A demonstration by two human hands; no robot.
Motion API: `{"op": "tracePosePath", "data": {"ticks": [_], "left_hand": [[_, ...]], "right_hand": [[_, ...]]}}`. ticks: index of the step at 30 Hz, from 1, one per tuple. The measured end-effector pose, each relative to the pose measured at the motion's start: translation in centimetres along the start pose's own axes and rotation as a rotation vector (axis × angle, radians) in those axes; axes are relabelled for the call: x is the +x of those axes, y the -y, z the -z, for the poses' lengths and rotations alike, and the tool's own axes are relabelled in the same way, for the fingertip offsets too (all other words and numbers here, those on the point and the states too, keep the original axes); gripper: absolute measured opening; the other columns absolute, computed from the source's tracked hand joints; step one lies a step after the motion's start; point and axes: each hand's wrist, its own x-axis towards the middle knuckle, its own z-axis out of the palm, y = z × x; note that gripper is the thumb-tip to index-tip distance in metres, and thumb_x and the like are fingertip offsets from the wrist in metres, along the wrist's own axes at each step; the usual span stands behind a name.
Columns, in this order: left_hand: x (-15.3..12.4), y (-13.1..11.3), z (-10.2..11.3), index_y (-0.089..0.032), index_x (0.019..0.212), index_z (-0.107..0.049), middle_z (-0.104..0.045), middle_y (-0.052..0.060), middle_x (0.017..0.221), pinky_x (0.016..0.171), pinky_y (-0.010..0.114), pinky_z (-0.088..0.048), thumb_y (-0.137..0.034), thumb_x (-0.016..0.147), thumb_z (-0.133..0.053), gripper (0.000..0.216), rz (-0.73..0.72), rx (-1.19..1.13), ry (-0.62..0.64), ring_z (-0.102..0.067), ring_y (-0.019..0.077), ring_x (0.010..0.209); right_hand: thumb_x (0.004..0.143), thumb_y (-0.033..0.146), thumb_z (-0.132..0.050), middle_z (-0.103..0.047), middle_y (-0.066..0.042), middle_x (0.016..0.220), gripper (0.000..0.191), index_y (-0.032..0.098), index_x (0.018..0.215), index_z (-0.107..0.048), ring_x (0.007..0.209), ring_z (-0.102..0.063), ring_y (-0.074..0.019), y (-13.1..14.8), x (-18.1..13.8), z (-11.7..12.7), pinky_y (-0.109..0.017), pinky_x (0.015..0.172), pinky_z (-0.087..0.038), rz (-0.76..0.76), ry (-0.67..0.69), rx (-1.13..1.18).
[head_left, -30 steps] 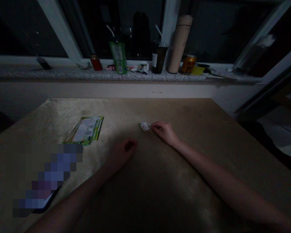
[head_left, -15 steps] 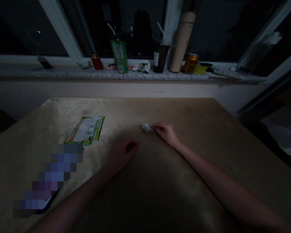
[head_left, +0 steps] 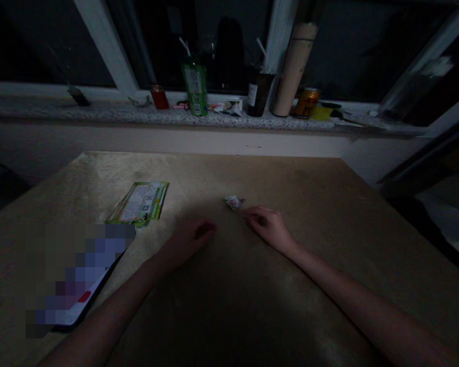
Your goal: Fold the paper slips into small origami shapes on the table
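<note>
A small folded paper piece [head_left: 234, 202], pale with green corners and printed marks, lies on the brown table [head_left: 290, 178]. Just below and right of it is my right hand [head_left: 270, 227], apart from the paper, its fingers loosely curved and nothing seen between them. My left hand [head_left: 189, 237] rests on the table to the lower left of the paper. Its thumb and forefinger curl together in a ring with nothing visible inside. A fanned stack of green printed cards [head_left: 141, 204] lies further left.
A phone [head_left: 95, 275], its screen pixelated, lies near my left forearm. On the granite windowsill [head_left: 110, 113] stand a red jar [head_left: 159, 98], a green cup [head_left: 196, 89] with a straw, a dark cup [head_left: 258, 97], a beige flask [head_left: 294, 71] and an orange can [head_left: 307, 103].
My right hand has let go of the folded paper and drawn back toward me, to the right. The paper stays on the table. My left hand has barely moved. The view has shifted slightly.
</note>
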Motion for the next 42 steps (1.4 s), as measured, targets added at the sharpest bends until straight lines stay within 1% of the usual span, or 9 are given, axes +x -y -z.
{"op": "tracePosePath", "data": {"ticks": [5,11,17,22,28,32,37,39,42], "left_hand": [[-0.2,0.6,1.8,-0.021,0.107,-0.063,-0.068,0.005,0.105,0.086,0.035,-0.047,-0.037,0.091,-0.044,0.029,-0.100,0.234,0.089,-0.063,0.0230,0.096],[-0.2,2.5,5.0,-0.021,0.111,-0.064,-0.068,0.006,0.109,0.086,0.032,-0.046,-0.034,0.090,-0.042,0.033,-0.084,0.468,0.075,-0.063,0.0228,0.099],[-1.3,4.1,8.8,-0.021,0.114,-0.063,-0.067,0.006,0.112,0.089,0.035,-0.046,-0.037,0.088,-0.045,0.035,-0.037,0.553,-0.024,-0.063,0.0241,0.101],[-2.3,5.6,11.2,-0.017,0.123,-0.057,-0.058,0.009,0.128,0.100,0.038,-0.039,-0.040,0.087,-0.045,0.043,-0.007,0.655,-0.155,-0.053,0.0269,0.118],[-2.9,7.4,10.9,-0.004,0.142,-0.034,-0.027,0.020,0.150,0.111,0.038,-0.024,-0.050,0.079,-0.059,0.082,0.157,0.778,-0.087,-0.025,0.0312,0.138],[-3.2,7.8,10.2,-0.003,0.145,-0.025,-0.017,0.023,0.152,0.112,0.044,-0.019,-0.052,0.077,-0.061,0.091,0.272,0.847,-0.056,-0.017,0.0347,0.140],[-3.6,8.0,10.3,-0.005,0.144,-0.028,-0.029,0.022,0.148,0.110,0.043,-0.026,-0.040,0.081,-0.059,0.078,0.289,0.789,0.001,-0.028,0.0322,0.137],[-3.6,8.2,10.5,-0.005,0.144,-0.029,-0.032,0.021,0.147,0.108,0.039,-0.030,-0.036,0.082,-0.059,0.076,0.270,0.753,0.013,-0.032,0.0310,0.135],[-3.6,8.7,10.6,-0.010,0.144,-0.029,-0.035,0.017,0.147,0.107,0.038,-0.031,-0.033,0.081,-0.058,0.073,0.237,0.735,-0.006,-0.035,0.0294,0.134]], "right_hand": [[0.086,0.015,-0.050,-0.067,-0.006,0.085,0.015,0.018,0.086,-0.065,0.080,-0.062,-0.0176,0.7,0.0,-0.9,-0.030,0.074,-0.049,0.136,0.080,-0.038],[0.087,0.016,-0.051,-0.066,-0.008,0.085,0.014,0.017,0.088,-0.065,0.083,-0.061,-0.0189,1.9,1.1,-2.6,-0.030,0.075,-0.050,0.259,0.137,-0.074],[0.088,0.017,-0.052,-0.067,-0.008,0.088,0.014,0.017,0.090,-0.066,0.083,-0.060,-0.0183,2.8,2.6,-4.9,-0.030,0.076,-0.049,0.300,0.198,-0.104],[0.089,0.018,-0.052,-0.067,-0.008,0.092,0.015,0.018,0.091,-0.067,0.089,-0.059,-0.0192,3.3,4.4,-7.3,-0.032,0.080,-0.048,0.357,0.223,-0.112],[0.089,0.020,-0.053,-0.066,-0.009,0.107,0.018,0.018,0.100,-0.067,0.100,-0.057,-0.0207,4.9,7.0,-10.7,-0.035,0.089,-0.047,0.416,0.249,-0.134],[0.086,0.021,-0.056,-0.057,-0.012,0.127,0.032,0.016,0.118,-0.059,0.118,-0.051,-0.0230,6.4,8.8,-12.9,-0.040,0.101,-0.042,0.403,0.304,-0.126],[0.085,0.038,-0.059,-0.039,-0.015,0.145,0.059,0.013,0.136,-0.043,0.134,-0.036,-0.0252,7.1,10.6,-15.5,-0.041,0.111,-0.031,0.474,0.351,-0.139],[0.086,0.042,-0.057,-0.037,-0.015,0.146,0.061,0.014,0.138,-0.041,0.136,-0.033,-0.0249,7.1,11.1,-16.3,-0.043,0.113,-0.027,0.508,0.376,-0.153],[0.089,0.041,-0.055,-0.043,-0.013,0.143,0.054,0.014,0.134,-0.046,0.134,-0.036,-0.0242,6.9,11.5,-17.0,-0.042,0.113,-0.027,0.552,0.405,-0.179]]}}
